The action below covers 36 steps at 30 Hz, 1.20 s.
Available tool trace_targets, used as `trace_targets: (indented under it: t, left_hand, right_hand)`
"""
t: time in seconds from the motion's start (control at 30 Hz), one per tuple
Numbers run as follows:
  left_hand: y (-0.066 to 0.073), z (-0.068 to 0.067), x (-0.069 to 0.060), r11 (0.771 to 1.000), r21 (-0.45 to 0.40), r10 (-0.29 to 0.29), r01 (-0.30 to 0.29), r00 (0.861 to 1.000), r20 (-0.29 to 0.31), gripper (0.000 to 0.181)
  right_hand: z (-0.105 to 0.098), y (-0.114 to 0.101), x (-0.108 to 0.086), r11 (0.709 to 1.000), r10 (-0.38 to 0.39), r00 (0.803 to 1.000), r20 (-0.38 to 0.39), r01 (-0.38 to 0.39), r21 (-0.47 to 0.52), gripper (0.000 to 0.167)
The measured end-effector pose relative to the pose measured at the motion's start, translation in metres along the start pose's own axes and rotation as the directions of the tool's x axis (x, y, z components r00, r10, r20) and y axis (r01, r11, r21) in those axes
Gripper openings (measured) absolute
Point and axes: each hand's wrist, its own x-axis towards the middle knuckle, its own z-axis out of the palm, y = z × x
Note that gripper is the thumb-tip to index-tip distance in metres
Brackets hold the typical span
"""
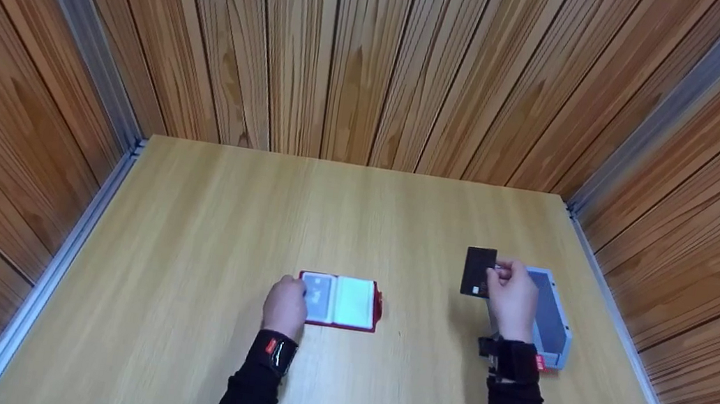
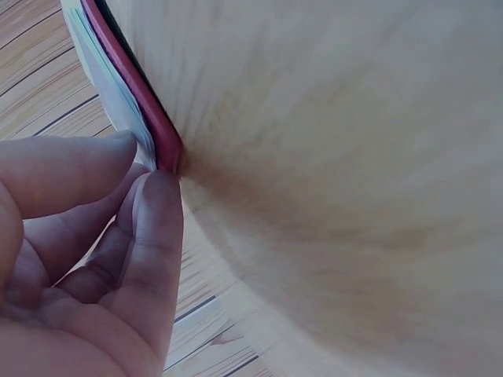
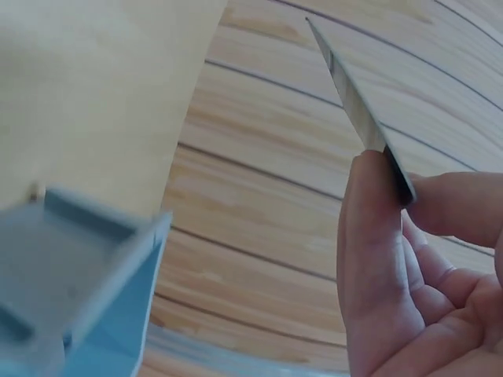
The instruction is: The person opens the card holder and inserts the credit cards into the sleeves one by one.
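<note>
A red card holder (image 1: 377, 307) with clear plastic sleeves lies open on the table, in the middle of the head view. My left hand (image 1: 286, 306) pinches its left edge between thumb and fingers; the left wrist view shows the red cover (image 2: 154, 118) and the sleeves at the fingertips. Farther right, my right hand (image 1: 513, 301) holds a black card (image 1: 478, 272) by its edge, raised above the table. Seen nearly edge-on in the right wrist view, the card (image 3: 357, 106) sits between thumb and fingers.
A light blue-grey bin (image 1: 554, 321) stands on the table beside and partly behind my right hand. The wooden table (image 1: 225, 211) is bordered by wood-plank walls (image 1: 359, 54) at the back and both sides, with metal rails (image 1: 51, 271) along the side edges.
</note>
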Motion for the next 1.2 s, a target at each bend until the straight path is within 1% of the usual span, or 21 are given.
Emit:
trace_targets:
  t: [0.13,0.3,0.4,0.53,0.67,0.77,0.87,1.1,1.2]
  left_hand:
    - [0.000,-0.001,0.000,1.000,-0.014,-0.016,0.016,1.000,0.019,0.015]
    - [0.000,-0.002,0.001,0.997,-0.055,-0.060,0.063,0.997,0.047,0.015]
    - [0.000,-0.002,0.001,0.997,-0.059,-0.052,0.054,0.998,0.038,0.014]
    - [0.000,-0.002,0.000,0.999,-0.039,-0.027,0.027,0.999,0.022,0.014]
    - [0.000,-0.001,0.000,0.998,-0.042,-0.035,0.036,0.999,0.027,0.014]
    - [0.000,-0.001,0.000,0.999,-0.033,-0.031,0.031,0.999,0.021,0.014]
    - [0.000,-0.001,0.000,0.999,-0.028,-0.030,0.030,0.999,0.018,0.014]
    - [0.001,-0.001,0.000,0.997,-0.050,-0.058,0.060,0.997,0.042,0.014]
    - [0.001,-0.001,0.000,0.997,-0.049,-0.051,0.052,0.998,0.037,0.014]
  right_hand:
    - [0.011,-0.004,-0.002,1.000,-0.012,1.000,0.023,0.012,0.012,0.024]
    - [0.020,-0.007,-0.005,0.999,-0.029,0.998,0.058,0.027,0.027,0.023]
    - [0.024,-0.009,-0.007,0.999,-0.032,0.997,0.077,0.029,0.037,0.024]
    - [0.032,-0.011,-0.010,0.998,-0.039,0.995,0.093,0.035,0.043,0.023]
    - [0.042,-0.015,-0.013,0.999,-0.025,0.991,0.128,0.019,0.049,0.023]
    - [0.050,-0.019,-0.015,0.998,-0.007,0.987,0.163,-0.003,0.060,0.023]
    - [0.059,-0.024,-0.019,0.998,-0.008,0.984,0.180,-0.005,0.069,0.022]
    - [0.077,-0.035,-0.028,0.996,-0.071,0.979,0.190,0.058,0.073,0.020]
    - [0.086,-0.037,-0.032,0.992,-0.109,0.974,0.200,0.093,0.087,0.018]
